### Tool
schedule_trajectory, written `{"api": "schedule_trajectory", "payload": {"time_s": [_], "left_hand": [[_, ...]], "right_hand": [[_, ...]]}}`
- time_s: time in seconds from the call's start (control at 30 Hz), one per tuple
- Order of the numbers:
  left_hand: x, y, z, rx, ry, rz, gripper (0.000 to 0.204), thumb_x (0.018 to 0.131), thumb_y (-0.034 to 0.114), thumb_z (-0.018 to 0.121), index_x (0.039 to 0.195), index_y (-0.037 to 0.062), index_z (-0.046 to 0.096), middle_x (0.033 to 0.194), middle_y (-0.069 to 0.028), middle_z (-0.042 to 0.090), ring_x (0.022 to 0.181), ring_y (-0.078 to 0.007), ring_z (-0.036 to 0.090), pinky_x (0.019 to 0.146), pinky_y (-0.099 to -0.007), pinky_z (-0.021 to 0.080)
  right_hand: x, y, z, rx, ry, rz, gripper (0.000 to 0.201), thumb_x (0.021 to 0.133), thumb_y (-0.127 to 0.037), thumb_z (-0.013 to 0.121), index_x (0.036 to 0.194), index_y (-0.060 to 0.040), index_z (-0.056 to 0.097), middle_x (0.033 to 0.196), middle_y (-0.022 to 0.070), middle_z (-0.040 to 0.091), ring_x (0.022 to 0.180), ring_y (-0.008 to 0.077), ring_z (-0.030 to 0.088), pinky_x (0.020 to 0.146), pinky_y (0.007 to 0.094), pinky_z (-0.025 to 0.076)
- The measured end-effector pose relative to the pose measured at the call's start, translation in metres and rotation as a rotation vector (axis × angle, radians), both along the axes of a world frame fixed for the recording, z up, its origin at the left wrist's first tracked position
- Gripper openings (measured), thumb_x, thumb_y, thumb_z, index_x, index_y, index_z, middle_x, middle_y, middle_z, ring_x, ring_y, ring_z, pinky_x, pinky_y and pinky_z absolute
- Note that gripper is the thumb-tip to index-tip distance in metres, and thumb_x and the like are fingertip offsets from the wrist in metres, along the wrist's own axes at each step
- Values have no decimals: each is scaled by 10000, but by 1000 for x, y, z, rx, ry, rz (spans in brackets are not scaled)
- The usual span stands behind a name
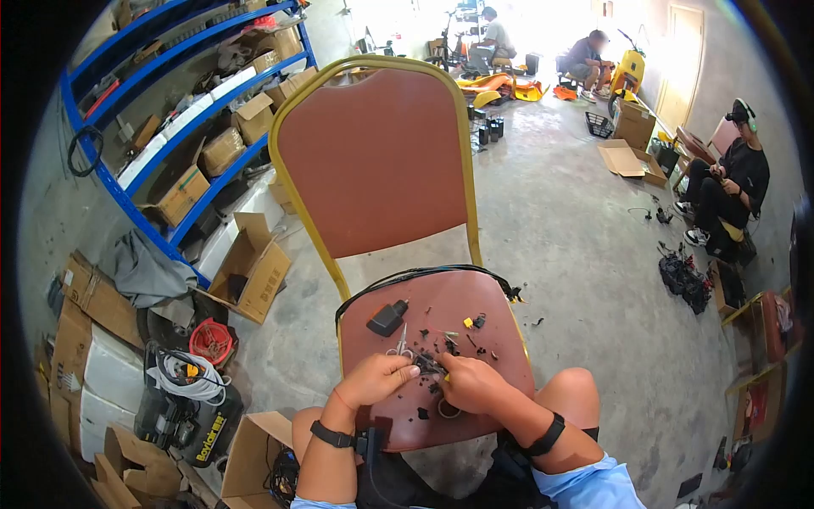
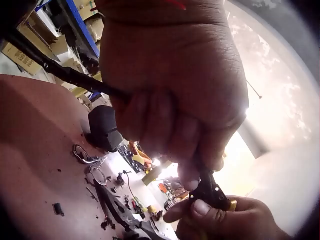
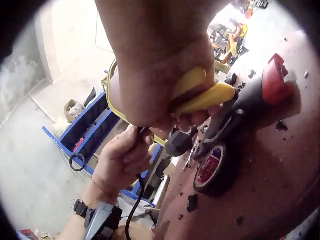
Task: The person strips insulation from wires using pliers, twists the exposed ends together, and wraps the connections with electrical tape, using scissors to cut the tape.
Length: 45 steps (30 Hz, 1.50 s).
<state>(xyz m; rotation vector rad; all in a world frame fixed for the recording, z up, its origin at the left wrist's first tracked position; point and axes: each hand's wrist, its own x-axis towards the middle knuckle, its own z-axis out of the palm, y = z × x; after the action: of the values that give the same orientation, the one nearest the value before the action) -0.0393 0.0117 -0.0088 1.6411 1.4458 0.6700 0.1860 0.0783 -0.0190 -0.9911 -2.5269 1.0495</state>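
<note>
My left hand (image 1: 373,379) grips a black cable (image 2: 75,77), which trails from the fist past the wrist. My right hand (image 1: 471,382) is wrapped around yellow-handled wire strippers (image 3: 202,98). In the left wrist view, the tool's dark riveted head is right at the left fingertips, where the cable end is hidden. Both hands meet just above the front of the brown chair seat (image 1: 390,428). Below them lie black-handled pliers (image 2: 117,210) and a roll of black tape (image 3: 225,172). Scissors (image 1: 402,341) and a black blocky adapter (image 1: 387,318) rest beyond the left hand.
Small black scraps and a yellow connector (image 1: 468,323) are scattered over the seat. A cable bundle (image 1: 407,275) runs along its back under the backrest (image 1: 381,161). Blue shelving (image 1: 127,199) and open cartons (image 1: 250,270) stand left. A seated person (image 1: 729,178) is at right.
</note>
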Motion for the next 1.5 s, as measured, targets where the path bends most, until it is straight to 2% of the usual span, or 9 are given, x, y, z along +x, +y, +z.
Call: {"api": "schedule_trajectory", "payload": {"time_s": [0.13, 0.33, 0.47, 0.63, 0.83, 1.03, 1.17, 1.27, 1.5], "left_hand": [[2, 2, 4, -42, -83, -9, 306, 1001, 261, 600, 824, 12, 611, 654, 34, 461, 636, -74, 421, 573, -271, 391], [3, 5, 8, -99, -108, -14, 306, 1002, 260, 603, 828, 9, 614, 671, 43, 471, 651, -66, 418, 580, -261, 385], [2, 6, 9, -122, -114, 4, 355, 1002, 301, 590, 800, 10, 589, 613, -20, 467, 605, -110, 429, 570, -309, 396], [4, 7, 5, -84, -78, -1, 333, 998, 292, 595, 818, 12, 598, 608, -17, 467, 594, -109, 426, 561, -308, 393], [12, 2, 20, -111, -53, 33, 289, 990, 269, 608, 879, 5, 645, 652, -20, 533, 627, -101, 466, 581, -294, 420], [19, -2, 23, -19, 37, 7, 276, 982, 240, 616, 850, -1, 640, 674, -62, 608, 629, -136, 552, 599, -304, 461], [16, -7, 23, 21, 21, 6, 263, 978, 227, 622, 851, -2, 644, 673, -60, 606, 626, -136, 546, 600, -302, 462], [13, -9, 21, 46, 20, 12, 266, 962, 283, 628, 896, 29, 666, 667, -152, 583, 581, -299, 551, 571, -377, 444], [8, -7, 20, 49, 0, 52, 323, 980, 288, 606, 822, 7, 597, 627, -120, 544, 555, -240, 501, 557, -365, 419]], "right_hand": [[0, -1, 10, -53, -113, -33, 263, 866, -162, 561, 1062, 7, 608, 901, 272, 682, 877, 445, 661, 799, 526, 519], [1, -5, 14, -116, -72, -91, 277, 861, -181, 582, 1068, -14, 660, 854, 281, 678, 826, 453, 667, 775, 528, 531], [2, -3, 16, -181, -81, -87, 294, 856, -155, 581, 1101, -16, 667, 874, 290, 676, 857, 457, 663, 789, 524, 526], [8, 6, 18, -323, -35, 38, 408, 823, -71, 574, 1225, -6, 605, 954, 286, 675, 938, 451, 651, 825, 504, 517], [14, 6, 16, -172, 25, 59, 537, 782, -36, 584, 1312, 34, 525, 1060, 261, 666, 1008, 429, 637, 867, 484, 503], [12, -3, 8, 106, 147, 46, 559, 749, -36, 610, 1289, 57, 500, 1062, 239, 645, 944, 432, 640, 823, 479, 518], [13, -5, 23, 5, 51, 19, 425, 798, -43, 611, 1218, -35, 545, 1041, 222, 647, 993, 411, 623, 825, 486, 506], [10, -4, 18, 18, 35, 20, 364, 802, -69, 625, 1159, -45, 555, 993, 211, 652, 947, 410, 631, 786, 497, 507], [-3, -7, 17, -33, -23, -54, 242, 840, -128, 621, 1056, -19, 603, 858, 235, 680, 849, 436, 656, 739, 510, 512]]}}
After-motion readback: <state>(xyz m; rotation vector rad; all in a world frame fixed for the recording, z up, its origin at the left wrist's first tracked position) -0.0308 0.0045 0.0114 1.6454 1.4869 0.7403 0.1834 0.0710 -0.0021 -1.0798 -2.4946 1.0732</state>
